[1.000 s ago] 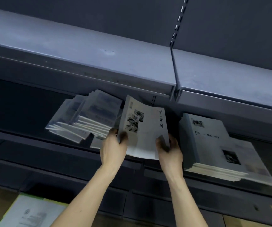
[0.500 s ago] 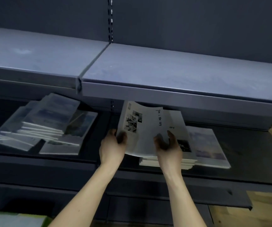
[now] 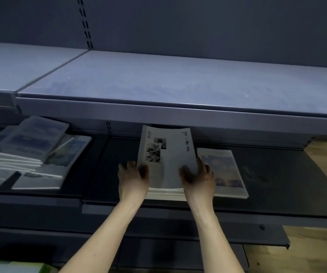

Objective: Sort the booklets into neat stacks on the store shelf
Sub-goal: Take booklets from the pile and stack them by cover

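A white booklet (image 3: 168, 154) with small photos and vertical title text lies bowed on top of a stack of like booklets (image 3: 165, 193) on the dark lower shelf (image 3: 276, 184). My left hand (image 3: 133, 179) grips its left edge, thumb on the cover. My right hand (image 3: 197, 179) grips its right edge the same way. A booklet with a blue-toned cover (image 3: 223, 172) lies just right of the stack. An untidy pile of blue-covered booklets (image 3: 26, 152) sits on the same shelf at the far left.
A grey upper shelf (image 3: 158, 85) overhangs the lower one, its front lip just above the held booklet. Bare dark shelf lies between the left pile and the stack. Wooden flooring (image 3: 316, 253) shows at the right. A light-coloured item (image 3: 11, 267) lies at the bottom left.
Both hands carried the white booklet rightward from the messy pile and lowered it onto the stack. The view has shifted right with them.
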Available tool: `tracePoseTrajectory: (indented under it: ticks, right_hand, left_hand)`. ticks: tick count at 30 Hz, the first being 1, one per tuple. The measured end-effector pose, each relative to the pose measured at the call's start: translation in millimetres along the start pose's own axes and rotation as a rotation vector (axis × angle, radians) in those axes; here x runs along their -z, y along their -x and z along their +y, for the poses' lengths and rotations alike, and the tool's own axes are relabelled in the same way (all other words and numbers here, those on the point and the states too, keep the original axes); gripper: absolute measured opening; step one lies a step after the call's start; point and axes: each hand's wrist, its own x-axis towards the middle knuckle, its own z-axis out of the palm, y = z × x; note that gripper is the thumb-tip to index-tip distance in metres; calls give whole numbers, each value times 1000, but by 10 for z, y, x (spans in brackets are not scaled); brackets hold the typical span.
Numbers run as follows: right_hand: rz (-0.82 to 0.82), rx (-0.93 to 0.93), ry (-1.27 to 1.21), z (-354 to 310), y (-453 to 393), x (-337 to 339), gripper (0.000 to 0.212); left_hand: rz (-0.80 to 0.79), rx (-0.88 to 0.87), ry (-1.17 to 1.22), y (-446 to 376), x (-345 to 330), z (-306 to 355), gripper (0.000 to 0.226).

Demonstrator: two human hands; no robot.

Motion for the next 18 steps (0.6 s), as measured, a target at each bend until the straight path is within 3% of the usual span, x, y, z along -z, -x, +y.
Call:
tracePoseTrajectory:
  ticks: [7, 18]
  right_hand:
    - [-64, 7, -111, 159, 8, -81, 51]
    - [1, 26, -60, 169, -4, -107, 58]
  left_hand:
    - [-15, -47, 44, 14, -145, -60, 56]
    - [-71, -78, 42, 27, -112, -76, 61]
